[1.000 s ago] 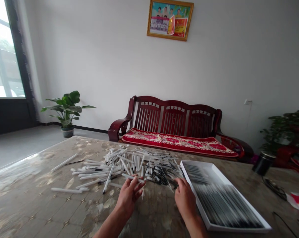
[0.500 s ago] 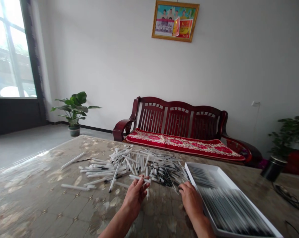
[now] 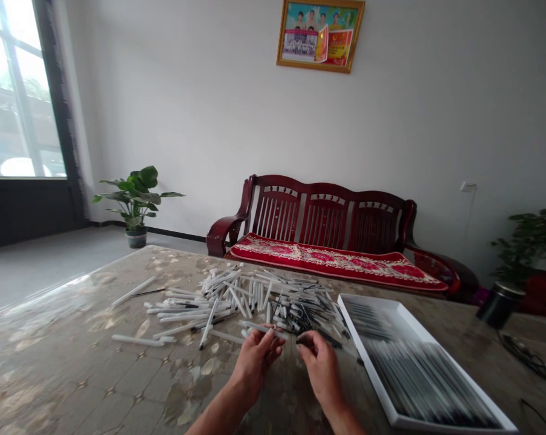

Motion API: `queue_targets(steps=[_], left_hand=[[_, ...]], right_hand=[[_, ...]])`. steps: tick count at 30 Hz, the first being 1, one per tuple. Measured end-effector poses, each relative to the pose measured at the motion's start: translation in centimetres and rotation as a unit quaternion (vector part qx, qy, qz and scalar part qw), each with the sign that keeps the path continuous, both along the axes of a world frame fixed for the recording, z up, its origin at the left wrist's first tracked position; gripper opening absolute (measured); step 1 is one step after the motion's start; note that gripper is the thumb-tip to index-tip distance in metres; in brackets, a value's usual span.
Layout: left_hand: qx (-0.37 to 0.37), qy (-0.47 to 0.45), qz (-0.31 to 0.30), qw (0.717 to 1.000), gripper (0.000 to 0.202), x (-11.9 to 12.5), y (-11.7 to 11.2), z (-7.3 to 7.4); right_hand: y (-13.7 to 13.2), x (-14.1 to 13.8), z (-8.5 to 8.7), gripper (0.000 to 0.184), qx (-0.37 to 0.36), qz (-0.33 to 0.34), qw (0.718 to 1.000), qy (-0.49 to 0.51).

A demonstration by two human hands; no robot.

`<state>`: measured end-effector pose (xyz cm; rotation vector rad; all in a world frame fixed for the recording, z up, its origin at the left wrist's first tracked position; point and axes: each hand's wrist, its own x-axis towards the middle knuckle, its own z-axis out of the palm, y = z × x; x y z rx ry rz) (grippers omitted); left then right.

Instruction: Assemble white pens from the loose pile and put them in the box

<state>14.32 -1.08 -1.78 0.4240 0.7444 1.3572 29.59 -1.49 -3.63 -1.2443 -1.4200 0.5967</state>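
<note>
- White slender plastic barrel (image 3: pixel 255 326), pinched by the left hand (image 3: pixel 256 357) before the white-and-black pen pile (image 3: pixel 228 289), seemingly for steadiness.
- Small dark piece (image 3: pixel 304 340), pinched by right hand (image 3: pixel 321 365) near the barrel's end.

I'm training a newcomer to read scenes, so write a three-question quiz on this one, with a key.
1. Multiple choice: what does the left hand hold?
A) a red cloth
B) a pale pen-like tube
C) a black cup
2. True or false: the right hand lies flat with nothing in its fingers.
3. Put in order from the picture's left to right: white box, framed picture, potted plant near the window.

Key:
1. B
2. False; it pinches a small dark piece.
3. Potted plant near the window, framed picture, white box.
</note>
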Motion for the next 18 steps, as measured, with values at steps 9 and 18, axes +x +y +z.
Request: queue_targets(steps=[9,18], left_hand=[[0.003,0.022,-0.02,1.0,0.024,0.41,-0.02,-0.38],[0.014,0.028,-0.021,0.999,0.025,0.46,0.09,-0.9]], right_hand=[[-0.23,-0.37,0.25,0.009,0.005,-0.011,1.0,0.023],[-0.34,-0.17,0.12,0.005,0.022,-0.017,0.999,-0.02]])
